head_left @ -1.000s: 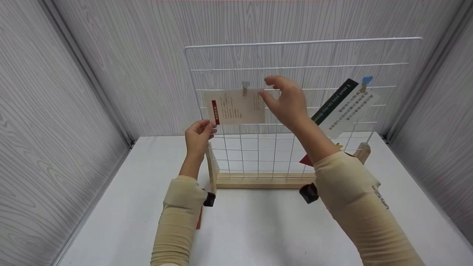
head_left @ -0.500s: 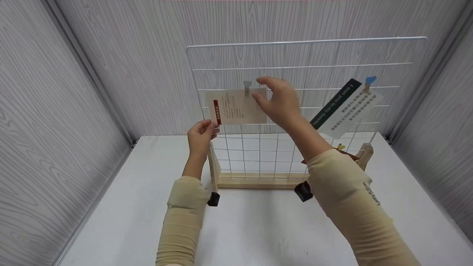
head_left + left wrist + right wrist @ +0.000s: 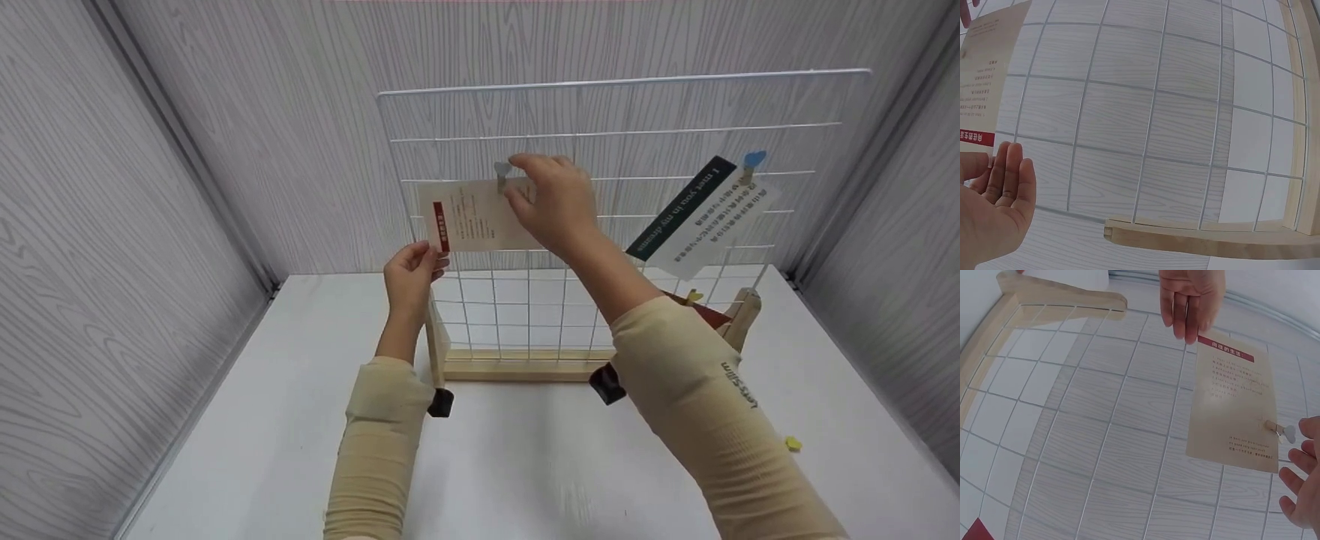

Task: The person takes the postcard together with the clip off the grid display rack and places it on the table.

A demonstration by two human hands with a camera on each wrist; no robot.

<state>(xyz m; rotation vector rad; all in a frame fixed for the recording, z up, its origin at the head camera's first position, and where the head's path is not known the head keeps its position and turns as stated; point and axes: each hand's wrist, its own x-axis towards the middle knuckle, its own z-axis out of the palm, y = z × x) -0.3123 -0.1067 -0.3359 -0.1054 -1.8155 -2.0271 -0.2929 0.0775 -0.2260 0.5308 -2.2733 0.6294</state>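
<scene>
A cream card with a red title strip hangs at the upper left of the white wire grid. A small wooden clothespin with a grey heart sits on the card's top edge. My left hand pinches the lower left corner of the card between thumb and fingers. Beside the clothespin, my right hand is raised, thumb and fingers spread apart. In the right wrist view a small gap shows between those right fingers and the grey heart clothespin.
Another card, with a dark green band, hangs tilted at the right from a blue heart clothespin. Below it a yellow clip sits by a dark red card. A yellow heart piece lies on the table. Wooden feet support the grid.
My right hand has moved left, from the card's right corner to beside the grey heart clothespin. My left hand keeps its pinch on the card's corner. The view has shifted slightly.
</scene>
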